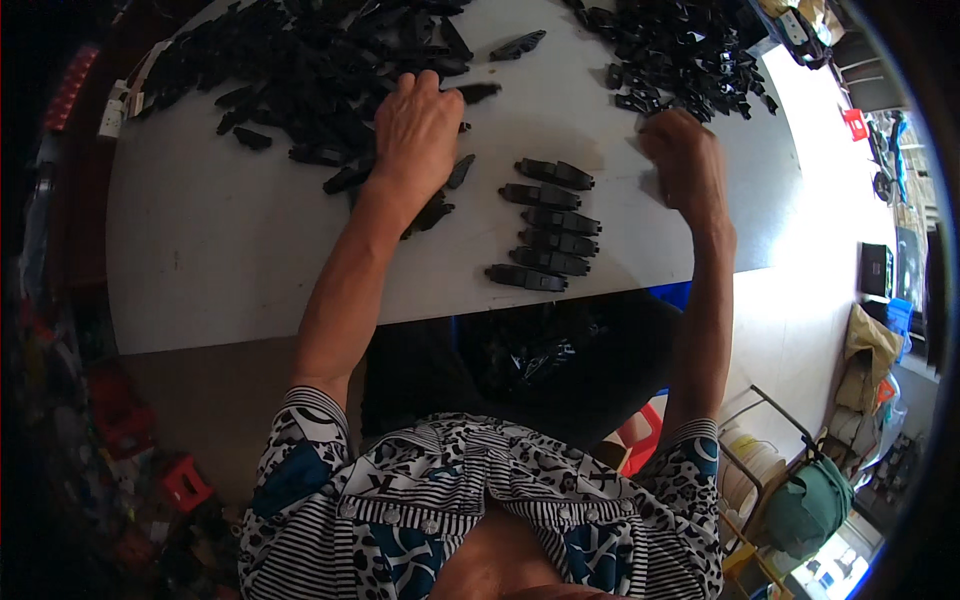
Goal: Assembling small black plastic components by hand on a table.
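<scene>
Right grip (685, 165) inside table edge (230, 338).

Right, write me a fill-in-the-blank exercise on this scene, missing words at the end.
The short column of black parts holds ____ pieces.
On the table, the larger black pile lies to the ____ of the smaller black pile.
By size, the right hand is nearest the ____ of those two piles.

Missing words: six; left; smaller.
</scene>
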Action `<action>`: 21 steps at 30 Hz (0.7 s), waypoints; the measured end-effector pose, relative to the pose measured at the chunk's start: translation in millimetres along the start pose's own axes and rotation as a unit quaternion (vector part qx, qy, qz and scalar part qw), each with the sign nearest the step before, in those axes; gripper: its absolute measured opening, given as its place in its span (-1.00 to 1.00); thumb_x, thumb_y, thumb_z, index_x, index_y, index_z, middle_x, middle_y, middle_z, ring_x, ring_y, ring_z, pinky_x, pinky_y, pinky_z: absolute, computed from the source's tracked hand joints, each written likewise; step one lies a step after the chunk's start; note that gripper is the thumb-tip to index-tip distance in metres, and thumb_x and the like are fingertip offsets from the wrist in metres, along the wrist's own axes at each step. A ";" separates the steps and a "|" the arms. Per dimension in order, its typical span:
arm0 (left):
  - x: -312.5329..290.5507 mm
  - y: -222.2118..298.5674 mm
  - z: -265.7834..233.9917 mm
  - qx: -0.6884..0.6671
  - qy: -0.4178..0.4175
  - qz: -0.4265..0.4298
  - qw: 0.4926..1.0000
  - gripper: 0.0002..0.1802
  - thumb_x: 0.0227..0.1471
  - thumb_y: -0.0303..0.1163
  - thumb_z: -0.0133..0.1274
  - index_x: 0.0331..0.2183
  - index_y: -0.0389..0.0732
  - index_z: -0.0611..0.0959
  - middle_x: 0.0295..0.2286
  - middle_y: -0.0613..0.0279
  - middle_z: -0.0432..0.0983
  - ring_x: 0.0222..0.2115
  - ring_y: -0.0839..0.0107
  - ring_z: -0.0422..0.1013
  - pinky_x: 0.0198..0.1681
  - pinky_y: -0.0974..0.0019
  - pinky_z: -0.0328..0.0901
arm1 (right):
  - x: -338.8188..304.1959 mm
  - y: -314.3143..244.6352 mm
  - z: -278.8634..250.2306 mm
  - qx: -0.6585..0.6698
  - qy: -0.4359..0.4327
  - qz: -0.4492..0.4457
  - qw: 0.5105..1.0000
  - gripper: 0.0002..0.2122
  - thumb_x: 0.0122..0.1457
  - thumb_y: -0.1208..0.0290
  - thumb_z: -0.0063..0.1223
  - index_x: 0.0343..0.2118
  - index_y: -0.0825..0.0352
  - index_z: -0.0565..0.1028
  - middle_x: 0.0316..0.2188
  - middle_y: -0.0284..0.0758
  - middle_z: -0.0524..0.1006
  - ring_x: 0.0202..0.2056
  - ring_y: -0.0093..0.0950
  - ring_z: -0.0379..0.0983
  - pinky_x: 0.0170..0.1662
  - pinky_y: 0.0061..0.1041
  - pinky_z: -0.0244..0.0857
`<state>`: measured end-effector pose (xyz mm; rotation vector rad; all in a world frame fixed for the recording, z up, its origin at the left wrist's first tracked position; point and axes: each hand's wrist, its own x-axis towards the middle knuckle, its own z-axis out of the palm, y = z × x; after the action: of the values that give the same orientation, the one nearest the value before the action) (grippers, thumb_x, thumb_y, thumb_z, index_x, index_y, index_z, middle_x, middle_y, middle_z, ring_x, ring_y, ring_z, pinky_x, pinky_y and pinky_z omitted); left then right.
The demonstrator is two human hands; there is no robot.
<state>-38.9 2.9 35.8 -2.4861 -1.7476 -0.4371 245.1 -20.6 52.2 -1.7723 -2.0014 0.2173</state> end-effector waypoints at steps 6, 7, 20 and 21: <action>6.9 4.6 12.4 -0.046 -0.042 0.076 0.995 -0.80 -0.16 -0.61 0.25 -0.39 -0.30 0.60 -0.33 0.11 0.47 -0.22 0.22 0.38 -0.09 0.18 0.34 | -1.3 6.9 2.5 -0.169 -0.002 0.055 0.984 -0.91 0.01 0.49 0.13 -0.40 0.32 0.49 -0.34 -0.22 0.52 -0.25 -0.19 0.50 -0.23 -0.23 0.35; 7.9 8.2 13.0 -0.047 -0.041 0.078 0.995 -0.80 -0.16 -0.61 0.25 -0.39 -0.30 0.60 -0.33 0.11 0.47 -0.22 0.22 0.38 -0.09 0.18 0.34 | -1.2 10.6 9.3 -0.204 0.003 0.039 0.978 -0.90 0.01 0.51 0.11 -0.38 0.31 0.47 -0.33 -0.22 0.52 -0.22 -0.19 0.49 -0.23 -0.23 0.35; 27.7 21.3 52.5 -0.715 -0.065 -0.056 0.694 -0.73 -0.01 -0.61 0.17 -0.23 -0.10 0.70 -0.36 0.40 0.50 -0.37 0.59 0.42 -0.26 0.49 0.38 | -3.9 -8.4 33.7 0.560 -0.011 0.112 0.821 -0.81 0.21 0.55 -0.02 -0.12 0.39 0.46 -0.32 -0.24 0.52 -0.47 -0.53 0.51 -0.49 -0.60 0.38; 28.0 20.6 54.1 -0.722 -0.050 -0.062 0.687 -0.74 -0.04 -0.61 0.20 -0.26 -0.11 0.71 -0.33 0.38 0.51 -0.36 0.56 0.43 -0.24 0.47 0.39 | -4.2 -8.6 39.4 0.631 -0.004 0.113 0.768 -0.83 0.25 0.52 -0.07 -0.13 0.40 0.46 -0.33 -0.28 0.51 -0.52 -0.58 0.50 -0.56 -0.72 0.33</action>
<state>-0.7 33.1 -6.2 -3.0522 -1.8749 -2.5935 220.6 -19.0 20.0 -1.0144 -1.0252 1.2839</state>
